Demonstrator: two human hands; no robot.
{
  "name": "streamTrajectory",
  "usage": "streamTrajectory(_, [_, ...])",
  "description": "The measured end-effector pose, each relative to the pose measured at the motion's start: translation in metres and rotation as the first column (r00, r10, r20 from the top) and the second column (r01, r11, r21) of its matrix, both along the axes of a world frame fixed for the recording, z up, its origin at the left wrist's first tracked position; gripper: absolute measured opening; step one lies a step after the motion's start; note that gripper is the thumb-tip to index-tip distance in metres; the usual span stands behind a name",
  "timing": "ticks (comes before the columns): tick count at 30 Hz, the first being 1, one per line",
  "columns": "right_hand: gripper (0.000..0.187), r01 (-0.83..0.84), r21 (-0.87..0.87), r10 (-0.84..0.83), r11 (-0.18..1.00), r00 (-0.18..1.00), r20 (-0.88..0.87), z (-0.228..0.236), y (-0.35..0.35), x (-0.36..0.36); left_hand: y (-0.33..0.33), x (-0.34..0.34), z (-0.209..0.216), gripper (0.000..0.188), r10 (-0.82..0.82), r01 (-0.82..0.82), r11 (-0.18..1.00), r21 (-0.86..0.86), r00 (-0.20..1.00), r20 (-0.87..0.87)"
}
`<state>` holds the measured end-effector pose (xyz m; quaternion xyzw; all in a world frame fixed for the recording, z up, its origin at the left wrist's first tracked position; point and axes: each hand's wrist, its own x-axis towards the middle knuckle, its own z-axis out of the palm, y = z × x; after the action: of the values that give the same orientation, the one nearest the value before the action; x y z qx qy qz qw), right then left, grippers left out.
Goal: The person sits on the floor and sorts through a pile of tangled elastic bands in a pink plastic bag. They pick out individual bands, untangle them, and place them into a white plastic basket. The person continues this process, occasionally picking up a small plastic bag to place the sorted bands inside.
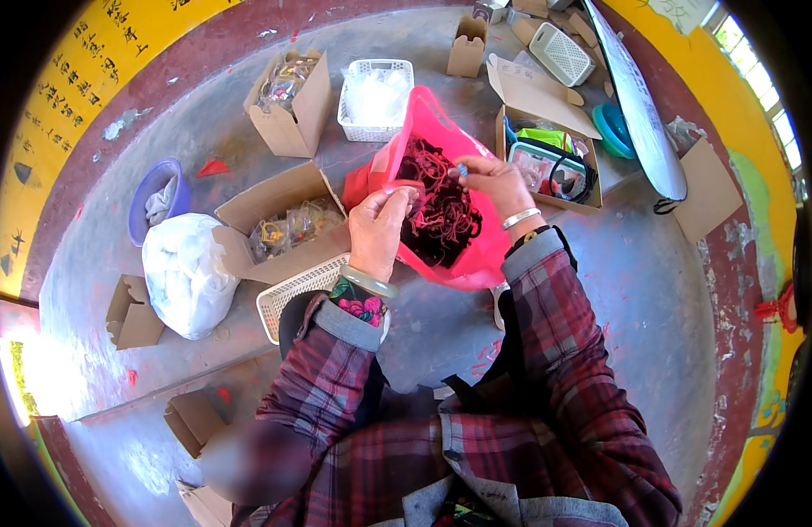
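A bright pink plastic bag [483, 262] stands open in front of me, with a tangle of dark red and black cords [439, 211] inside. At its left edge is my left hand [378, 227], closed in a pinch. Something reddish shows at its fingertips; whether it is the bag's rim or a separate piece, I cannot tell. Over the bag's right side, my right hand [503, 188] pinches a small light-blue piece [462, 169], too small to make out. The cords lie below and between both hands.
Left of the bag sit an open cardboard box [239, 255] of small packets and a cream basket [270, 307]. A stuffed white plastic bag [188, 277] and purple basin [135, 211] lie farther left. Beyond are a white basket [368, 133] and an open box of goods [593, 158].
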<state>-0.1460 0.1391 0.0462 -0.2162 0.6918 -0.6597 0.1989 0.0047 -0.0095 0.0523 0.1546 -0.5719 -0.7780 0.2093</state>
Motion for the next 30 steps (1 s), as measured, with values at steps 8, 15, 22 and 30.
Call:
streamTrajectory(8, [0.024,-0.076,-0.159,0.112,0.984,0.966,0.231,0.001,0.007,-0.001,0.001,0.001,0.001,0.020,-0.008,0.008,1.000,-0.001,1.000,0.002])
streamTrajectory(15, [0.014,-0.100,-0.258,0.188,0.961,0.920,0.345,0.018,0.005,0.006,0.002,0.000,0.000,0.020,-0.083,0.084,0.996,0.021,0.996,-0.017])
streamTrajectory(22, [0.014,-0.125,-0.143,0.157,0.982,0.956,0.246,0.024,0.008,0.006,0.009,0.003,0.013,0.024,-0.279,0.276,0.960,-0.041,0.951,-0.130])
streamTrajectory(30, [0.017,-0.112,0.000,0.111,0.994,0.991,0.081,0.020,-0.007,0.020,0.015,-0.006,-0.003,0.025,-0.470,0.469,0.882,-0.031,0.881,-0.043])
